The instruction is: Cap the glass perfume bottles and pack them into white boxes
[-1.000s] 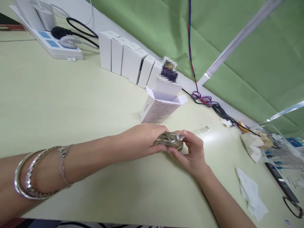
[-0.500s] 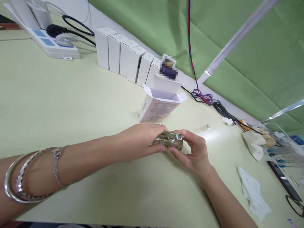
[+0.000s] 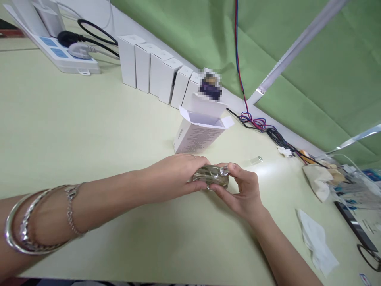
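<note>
A clear glass perfume bottle point(image 3: 210, 174) lies on its side between my two hands, its silver spray neck point(image 3: 224, 170) turned to the right. My left hand point(image 3: 186, 174) grips the base end, thumb on the near side and fingers on the far side. At the neck end, my right hand point(image 3: 241, 182) is closed on the bottle, with one finger against the sprayer. Just beyond stands a white carton point(image 3: 198, 137) with printed text, its top flaps spread. A small clear cap point(image 3: 256, 160) lies on the table to the right of the carton.
Several white boxes point(image 3: 143, 67) stand in a row along the back edge. A power strip point(image 3: 74, 65) with plugs is at the far left. Bundled cables point(image 3: 253, 121) run along the green curtain point(image 3: 297, 59). To the right lie a tissue point(image 3: 317, 240), a cloth pouch point(image 3: 318, 180) and a phone point(image 3: 355, 226).
</note>
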A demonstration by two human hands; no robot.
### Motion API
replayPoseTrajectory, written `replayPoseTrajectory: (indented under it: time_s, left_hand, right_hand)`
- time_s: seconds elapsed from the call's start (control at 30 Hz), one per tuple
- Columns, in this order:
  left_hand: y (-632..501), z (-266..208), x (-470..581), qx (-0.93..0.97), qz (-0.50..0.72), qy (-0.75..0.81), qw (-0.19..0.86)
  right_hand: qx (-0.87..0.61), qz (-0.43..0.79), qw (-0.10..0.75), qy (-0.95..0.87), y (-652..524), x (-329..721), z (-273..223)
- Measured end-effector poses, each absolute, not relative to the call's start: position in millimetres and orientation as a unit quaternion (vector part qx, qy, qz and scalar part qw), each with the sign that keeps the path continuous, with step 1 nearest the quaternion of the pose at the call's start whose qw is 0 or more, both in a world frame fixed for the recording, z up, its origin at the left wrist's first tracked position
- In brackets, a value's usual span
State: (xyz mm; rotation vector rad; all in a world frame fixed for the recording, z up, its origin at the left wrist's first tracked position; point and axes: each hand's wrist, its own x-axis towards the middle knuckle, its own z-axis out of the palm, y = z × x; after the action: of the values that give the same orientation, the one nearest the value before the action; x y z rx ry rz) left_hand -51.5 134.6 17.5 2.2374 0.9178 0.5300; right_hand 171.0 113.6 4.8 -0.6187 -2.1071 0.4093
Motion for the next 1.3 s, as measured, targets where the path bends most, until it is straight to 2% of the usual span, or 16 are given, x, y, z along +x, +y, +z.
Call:
replayPoseTrajectory:
  time_s: [0.4, 0.57, 0.63, 0.7, 0.73, 0.8, 0.9, 1.0, 1.13, 1.2, 1.3]
  left_hand:
    - [135, 16, -51, 0.850, 0.201, 0.358, 0.330]
    - [134, 19, -51, 0.849, 0.187, 0.368, 0.331]
    - [134, 20, -51, 0.848, 0.183, 0.373, 0.329]
    - [134, 20, -52, 0.847, 0.178, 0.378, 0.328]
    - [134, 20, -52, 0.847, 0.176, 0.380, 0.328]
    - [133, 21, -53, 0.847, 0.174, 0.382, 0.327]
    - [132, 24, -53, 0.846, 0.175, 0.385, 0.325]
    - [132, 26, -53, 0.845, 0.180, 0.385, 0.324]
    - [131, 26, -53, 0.845, 0.188, 0.378, 0.329]
    - [131, 26, -53, 0.845, 0.192, 0.375, 0.329]
    - [132, 26, -53, 0.847, 0.197, 0.371, 0.326]
  right_hand:
    - [-0.254, 0.171, 0.422, -0.853, 113, 170, 7]
    - [-0.253, 0.081, 0.391, -0.881, 116, 182, 13]
    - [-0.320, -0.004, 0.441, -0.839, 122, 197, 20]
    - [-0.461, -0.077, 0.487, -0.738, 131, 216, 25]
    - [-0.539, -0.095, 0.475, -0.689, 137, 226, 26]
    - [-0.623, -0.079, 0.418, -0.657, 149, 245, 23]
    - [-0.666, -0.020, 0.348, -0.660, 161, 264, 14]
    - [-0.671, 0.027, 0.327, -0.665, 158, 262, 17]
    - [-0.608, 0.081, 0.365, -0.700, 128, 222, 52]
    - [-0.527, 0.133, 0.385, -0.746, 111, 195, 73]
    - [-0.442, 0.128, 0.328, -0.825, 95, 163, 89]
